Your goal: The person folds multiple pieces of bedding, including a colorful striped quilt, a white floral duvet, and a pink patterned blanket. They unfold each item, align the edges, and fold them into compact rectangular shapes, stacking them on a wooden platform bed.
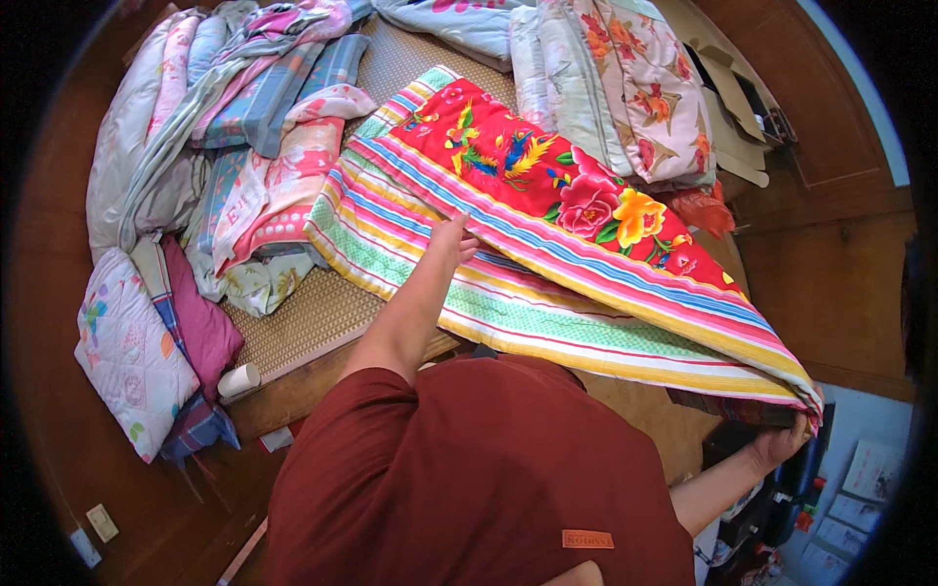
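Note:
A large quilt (625,249) with a red floral panel and a broad striped border stretches diagonally across the middle, folded over on itself. My left hand (454,240) is closed on the folded-over striped edge, near the quilt's left half. At the far right, my right hand (782,442) grips the quilt's drooping corner, holding it out past the bed's edge. Under the fold, a green, white and yellow striped layer (391,244) shows. The fingertips of both hands are partly hidden by the cloth.
A woven mat (303,317) covers the bed. Piled bedding (278,107) lies on the left, with a patterned pillow (137,352) at the edge. Folded floral quilts (635,88) stand at the back right beside an open cardboard box (733,107). A white roll (239,380) sits at the near edge.

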The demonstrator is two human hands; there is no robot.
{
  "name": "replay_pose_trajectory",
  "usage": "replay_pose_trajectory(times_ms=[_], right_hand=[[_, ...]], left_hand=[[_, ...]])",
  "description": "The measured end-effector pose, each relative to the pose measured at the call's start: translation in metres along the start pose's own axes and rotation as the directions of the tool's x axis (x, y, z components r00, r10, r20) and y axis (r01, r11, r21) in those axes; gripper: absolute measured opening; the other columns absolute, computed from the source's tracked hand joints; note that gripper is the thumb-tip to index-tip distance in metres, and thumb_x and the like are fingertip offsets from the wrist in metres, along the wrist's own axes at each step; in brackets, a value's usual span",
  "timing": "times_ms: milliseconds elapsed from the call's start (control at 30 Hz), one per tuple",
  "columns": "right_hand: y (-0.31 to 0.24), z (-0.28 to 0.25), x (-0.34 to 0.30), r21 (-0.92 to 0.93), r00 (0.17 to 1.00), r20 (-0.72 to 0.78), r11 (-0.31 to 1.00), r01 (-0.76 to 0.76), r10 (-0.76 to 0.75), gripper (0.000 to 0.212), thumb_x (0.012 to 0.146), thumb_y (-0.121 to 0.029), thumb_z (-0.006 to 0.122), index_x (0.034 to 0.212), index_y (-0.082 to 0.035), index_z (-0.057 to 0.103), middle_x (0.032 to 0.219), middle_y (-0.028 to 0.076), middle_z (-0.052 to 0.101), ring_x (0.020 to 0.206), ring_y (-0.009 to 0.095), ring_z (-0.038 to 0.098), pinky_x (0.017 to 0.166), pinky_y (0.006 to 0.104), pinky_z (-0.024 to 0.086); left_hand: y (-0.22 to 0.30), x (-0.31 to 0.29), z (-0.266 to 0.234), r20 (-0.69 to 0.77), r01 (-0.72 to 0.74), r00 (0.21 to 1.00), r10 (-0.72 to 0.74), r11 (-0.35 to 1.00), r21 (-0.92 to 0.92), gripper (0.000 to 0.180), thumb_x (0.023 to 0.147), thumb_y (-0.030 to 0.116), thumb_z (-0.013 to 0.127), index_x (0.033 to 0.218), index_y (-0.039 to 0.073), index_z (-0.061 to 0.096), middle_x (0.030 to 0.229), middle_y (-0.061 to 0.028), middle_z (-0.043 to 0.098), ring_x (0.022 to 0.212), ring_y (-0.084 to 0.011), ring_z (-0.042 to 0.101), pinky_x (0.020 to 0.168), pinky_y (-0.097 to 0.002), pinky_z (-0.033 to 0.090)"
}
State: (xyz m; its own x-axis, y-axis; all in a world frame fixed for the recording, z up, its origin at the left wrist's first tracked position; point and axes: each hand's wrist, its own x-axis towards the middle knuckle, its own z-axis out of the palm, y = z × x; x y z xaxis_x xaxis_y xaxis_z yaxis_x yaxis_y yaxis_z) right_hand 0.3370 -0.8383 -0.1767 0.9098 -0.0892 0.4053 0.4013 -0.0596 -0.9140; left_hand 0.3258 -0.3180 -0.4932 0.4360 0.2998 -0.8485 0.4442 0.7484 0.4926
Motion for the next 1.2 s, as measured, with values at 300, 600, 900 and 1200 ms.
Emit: replay_pose_trajectory(times_ms=[300,600,900,1200], right_hand=[[0.004,0.019,0.014,0.071,0.987,-0.162,0.997,0.014,-0.002,0.032,0.084,-0.005,0.042,0.115,0.003,0.047,0.111,0.013,0.053,0.100,0.024,0.053,0.086,0.0352,0.044],[0.053,0.008,0.039,0.233,0.936,-0.295,0.965,-0.123,0.191,0.031,0.084,-0.008,0.041,0.114,-0.002,0.050,0.112,0.014,0.052,0.103,0.026,0.052,0.087,0.0403,0.044],[0.049,0.026,0.056,0.268,0.887,-0.373,0.947,-0.177,0.271,0.034,0.085,-0.020,0.043,0.112,0.000,0.050,0.115,0.014,0.052,0.105,0.028,0.050,0.089,0.0453,0.041],[0.048,0.030,0.046,0.311,0.854,-0.393,0.923,-0.225,0.341,0.031,0.085,-0.017,0.042,0.111,-0.001,0.051,0.115,0.014,0.052,0.106,0.028,0.050,0.090,0.0450,0.040]], left_hand=[[0.031,-0.040,0.006,0.241,-0.278,0.911,0.334,0.930,-0.239,0.018,0.083,0.015,0.056,0.096,0.005,0.049,0.084,-0.0069,0.059,0.070,-0.0187,0.060,0.056,-0.0318,0.050],[-0.082,-0.093,-0.139,0.156,0.023,0.987,-0.042,0.992,0.122,0.020,0.082,0.027,0.058,0.093,0.010,0.055,0.078,-0.0038,0.060,0.056,-0.0128,0.055,0.046,-0.0250,0.044],[-0.080,-0.032,-0.181,-0.206,-0.255,0.947,0.246,0.967,-0.019,0.024,0.084,0.028,0.055,0.098,0.009,0.054,0.082,-0.0018,0.055,0.059,-0.0098,0.051,0.047,-0.0213,0.041],[0.021,0.023,-0.130,-0.250,-0.340,0.927,0.280,0.909,-0.240,0.027,0.080,0.015,0.057,0.104,0.003,0.053,0.088,-0.0053,0.058,0.067,-0.0138,0.055,0.056,-0.0297,0.044]])
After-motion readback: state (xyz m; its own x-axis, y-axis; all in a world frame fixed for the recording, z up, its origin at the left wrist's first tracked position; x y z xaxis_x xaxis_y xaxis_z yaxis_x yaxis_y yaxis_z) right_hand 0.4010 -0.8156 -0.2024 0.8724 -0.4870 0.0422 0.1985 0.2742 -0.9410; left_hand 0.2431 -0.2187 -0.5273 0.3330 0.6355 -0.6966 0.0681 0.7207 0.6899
